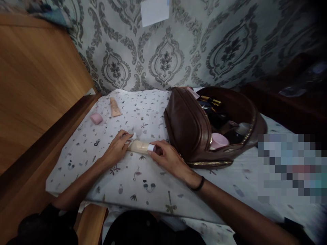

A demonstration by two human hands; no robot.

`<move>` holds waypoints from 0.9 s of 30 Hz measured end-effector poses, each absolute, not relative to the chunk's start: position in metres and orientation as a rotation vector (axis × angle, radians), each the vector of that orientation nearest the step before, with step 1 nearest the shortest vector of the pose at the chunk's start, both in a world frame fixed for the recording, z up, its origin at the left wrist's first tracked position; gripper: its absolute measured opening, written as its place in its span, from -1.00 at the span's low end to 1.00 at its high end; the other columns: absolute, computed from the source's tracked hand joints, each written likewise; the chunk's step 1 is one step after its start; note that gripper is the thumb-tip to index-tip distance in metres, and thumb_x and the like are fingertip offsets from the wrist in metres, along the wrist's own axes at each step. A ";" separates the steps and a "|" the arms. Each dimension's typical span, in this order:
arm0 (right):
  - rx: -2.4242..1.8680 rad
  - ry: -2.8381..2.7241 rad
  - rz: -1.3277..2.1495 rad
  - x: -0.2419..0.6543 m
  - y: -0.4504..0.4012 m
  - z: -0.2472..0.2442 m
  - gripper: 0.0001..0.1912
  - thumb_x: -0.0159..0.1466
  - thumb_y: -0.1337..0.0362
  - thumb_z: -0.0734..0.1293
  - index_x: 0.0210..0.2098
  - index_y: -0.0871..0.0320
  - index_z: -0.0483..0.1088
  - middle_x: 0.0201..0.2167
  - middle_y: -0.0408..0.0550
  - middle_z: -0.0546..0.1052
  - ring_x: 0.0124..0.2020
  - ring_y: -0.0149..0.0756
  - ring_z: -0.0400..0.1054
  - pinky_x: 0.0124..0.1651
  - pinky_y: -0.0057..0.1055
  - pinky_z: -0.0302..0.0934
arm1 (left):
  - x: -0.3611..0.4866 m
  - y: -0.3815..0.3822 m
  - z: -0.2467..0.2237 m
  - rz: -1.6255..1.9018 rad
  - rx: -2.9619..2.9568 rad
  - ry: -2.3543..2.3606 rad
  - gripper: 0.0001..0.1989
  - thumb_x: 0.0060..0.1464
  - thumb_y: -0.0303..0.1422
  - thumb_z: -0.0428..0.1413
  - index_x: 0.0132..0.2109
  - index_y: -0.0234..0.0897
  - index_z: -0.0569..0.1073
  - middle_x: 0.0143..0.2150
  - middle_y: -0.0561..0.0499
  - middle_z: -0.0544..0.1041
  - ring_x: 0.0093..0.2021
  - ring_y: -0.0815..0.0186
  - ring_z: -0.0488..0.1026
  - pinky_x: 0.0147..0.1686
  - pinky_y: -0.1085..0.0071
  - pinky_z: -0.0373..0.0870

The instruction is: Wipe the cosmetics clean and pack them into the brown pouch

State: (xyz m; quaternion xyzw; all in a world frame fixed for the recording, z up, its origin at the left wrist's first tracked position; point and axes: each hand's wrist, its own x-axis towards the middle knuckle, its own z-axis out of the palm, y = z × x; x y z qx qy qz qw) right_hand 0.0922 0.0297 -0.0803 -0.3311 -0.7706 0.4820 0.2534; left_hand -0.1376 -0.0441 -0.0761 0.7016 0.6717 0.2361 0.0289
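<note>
A beige cosmetic tube (139, 146) with a white cap lies sideways between my hands, low over the printed sheet. My right hand (166, 154) is closed with its fingertips around the cap end. At the tube's other end, my left hand (119, 144) pinches a small white tissue (133, 137) against it. The left fingers partly hide that end. Just right of my right hand stands an open brown leather bag (187, 126), with a pink round container (219, 141) and several dark items inside.
A peach-coloured tube (115, 107) and a pink rounded item (96, 118) lie toward the back left on the white patterned sheet (143, 112). A wooden panel (38, 81) rises at left. Patterned wallpaper (166, 61) is behind. A blurred-out patch covers the right side.
</note>
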 end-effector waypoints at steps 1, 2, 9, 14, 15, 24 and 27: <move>-0.885 -2.135 1.175 0.093 0.030 -0.081 -0.83 0.22 0.31 0.39 -0.18 0.19 0.48 -0.39 -0.11 0.44 -0.44 -0.36 0.34 -0.39 -0.44 0.24 | -0.137 -0.044 -0.075 0.734 2.155 2.069 -0.67 0.28 -0.50 -0.07 0.11 -0.31 0.44 -0.01 -0.09 0.40 -0.03 0.22 0.43 -0.02 0.31 0.44; -0.867 -2.159 1.084 0.093 0.030 -0.082 -0.80 0.20 0.35 0.40 -0.16 0.18 0.50 -0.36 -0.10 0.44 -0.40 -0.36 0.34 -0.36 -0.44 0.24 | -0.136 -0.045 -0.072 0.745 2.150 2.060 -0.67 0.27 -0.50 -0.07 0.10 -0.30 0.45 -0.02 -0.09 0.40 -0.03 0.22 0.43 -0.02 0.31 0.44; -0.847 -2.144 1.060 0.091 0.029 -0.089 -0.76 0.15 0.42 0.43 -0.17 0.19 0.45 -0.31 -0.07 0.47 -0.34 -0.31 0.38 -0.26 -0.38 0.27 | -0.086 -0.052 -0.051 0.802 2.318 1.730 -0.67 0.26 -0.51 -0.05 0.11 -0.28 0.42 -0.01 -0.11 0.39 -0.03 0.23 0.42 -0.03 0.32 0.45; -0.808 -2.098 1.084 0.089 0.028 -0.094 -0.58 0.12 0.44 0.42 -0.03 0.17 0.36 -0.29 -0.08 0.51 -0.31 -0.27 0.41 -0.20 -0.34 0.29 | -0.067 -0.054 -0.051 0.653 2.430 1.700 -0.59 0.20 -0.58 -0.11 0.14 -0.26 0.36 0.01 -0.12 0.36 0.00 0.20 0.37 0.00 0.27 0.43; -0.811 -2.079 1.124 0.089 0.028 -0.095 -0.52 0.12 0.43 0.43 0.02 0.17 0.33 -0.32 -0.12 0.49 -0.35 -0.30 0.40 -0.23 -0.36 0.29 | -0.073 -0.053 -0.053 0.632 2.420 1.751 -0.57 0.19 -0.58 -0.11 0.15 -0.25 0.36 0.01 -0.12 0.35 0.00 0.19 0.36 0.00 0.26 0.43; -0.764 -2.122 1.138 0.092 0.029 -0.090 -0.64 0.18 0.44 0.39 -0.02 0.15 0.41 -0.34 -0.16 0.41 -0.41 -0.39 0.32 -0.29 -0.41 0.26 | -0.158 -0.042 -0.067 0.658 2.054 2.059 -0.75 0.25 -0.42 -0.05 -0.13 -0.27 0.52 -0.19 -0.04 0.39 -0.15 0.20 0.43 -0.09 0.27 0.41; -0.740 -2.190 1.065 0.093 0.028 -0.089 -0.69 0.20 0.46 0.38 -0.06 0.13 0.47 -0.32 -0.14 0.40 -0.40 -0.39 0.32 -0.26 -0.40 0.27 | -0.155 -0.046 -0.066 0.730 2.068 2.091 -0.74 0.25 -0.40 -0.03 -0.06 -0.28 0.53 -0.19 -0.04 0.39 -0.16 0.21 0.42 -0.11 0.27 0.41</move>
